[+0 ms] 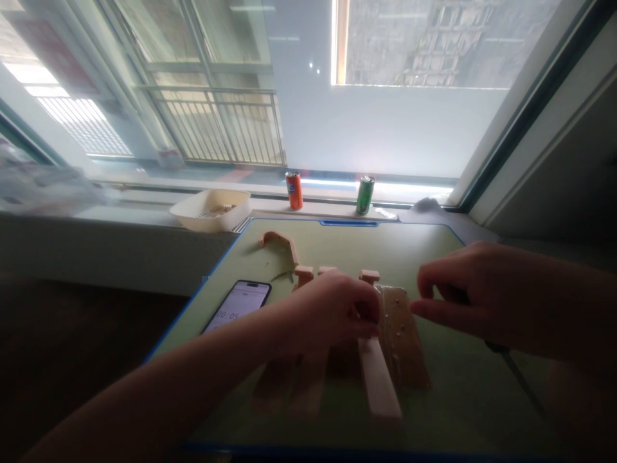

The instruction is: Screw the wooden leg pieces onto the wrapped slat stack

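My left hand reaches across the table with its fingers bent down and closed at the upper end of a pale wooden strip. Wooden blocks show just beyond its knuckles, and more wooden pieces lie in shadow under the forearm. Right of the strip is a flat brown packet with several small shiny bits on top. My right hand hovers beyond the packet's right side, thumb and forefinger curled together in a pinch. Whatever is between those fingertips is too small to make out.
A phone showing a timer lies at left, with a curved wooden piece farther back. Under my right forearm is a dark, thin tool. A cream basin, an orange can and a green can stand on the sill.
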{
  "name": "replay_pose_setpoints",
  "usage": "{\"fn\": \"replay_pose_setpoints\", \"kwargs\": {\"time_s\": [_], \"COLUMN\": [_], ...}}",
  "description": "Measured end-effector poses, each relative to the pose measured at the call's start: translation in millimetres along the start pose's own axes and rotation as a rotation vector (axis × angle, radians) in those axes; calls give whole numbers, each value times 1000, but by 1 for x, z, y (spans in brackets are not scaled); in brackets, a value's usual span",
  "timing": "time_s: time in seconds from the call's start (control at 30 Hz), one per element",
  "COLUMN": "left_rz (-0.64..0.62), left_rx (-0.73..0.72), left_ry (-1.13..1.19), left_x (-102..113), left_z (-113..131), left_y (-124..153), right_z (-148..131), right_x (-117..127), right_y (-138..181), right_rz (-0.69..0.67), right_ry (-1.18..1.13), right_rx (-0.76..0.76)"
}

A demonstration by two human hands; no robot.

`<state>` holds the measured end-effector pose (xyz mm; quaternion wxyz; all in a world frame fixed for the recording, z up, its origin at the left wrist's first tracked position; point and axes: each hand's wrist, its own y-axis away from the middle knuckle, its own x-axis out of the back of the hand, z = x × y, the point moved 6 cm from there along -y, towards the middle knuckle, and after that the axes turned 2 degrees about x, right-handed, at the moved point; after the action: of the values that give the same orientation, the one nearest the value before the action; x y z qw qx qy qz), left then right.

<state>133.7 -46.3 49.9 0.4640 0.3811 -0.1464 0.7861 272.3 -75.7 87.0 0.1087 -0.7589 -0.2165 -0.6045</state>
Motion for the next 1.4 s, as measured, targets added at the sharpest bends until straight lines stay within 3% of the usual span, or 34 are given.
{"fn": "replay_pose_setpoints", "kwargs": {"time_s": [0.27,0.47,0.67,1.13,1.4], "left_rz": [-15,11,-3,-16,-9], "left_rx": [-61,-34,-1,-7,23], "left_ry": [24,36,24,86,-7], "left_x": [-7,-10,-11,-12,-10], "left_z": [-8,-14,-19,-20,-16], "left_y": [-4,-5,-6,-7,-8], "right_z": [-19,-48,-54,-56,-56], "right_x": [4,20,24,15,12], "right_y": [-1,-6,-6,-12,-12], "right_rz": [57,365,618,579,561], "right_ry": [-62,-128,-118,-40,-31], "right_rx": [114,279,332,368,372]}}
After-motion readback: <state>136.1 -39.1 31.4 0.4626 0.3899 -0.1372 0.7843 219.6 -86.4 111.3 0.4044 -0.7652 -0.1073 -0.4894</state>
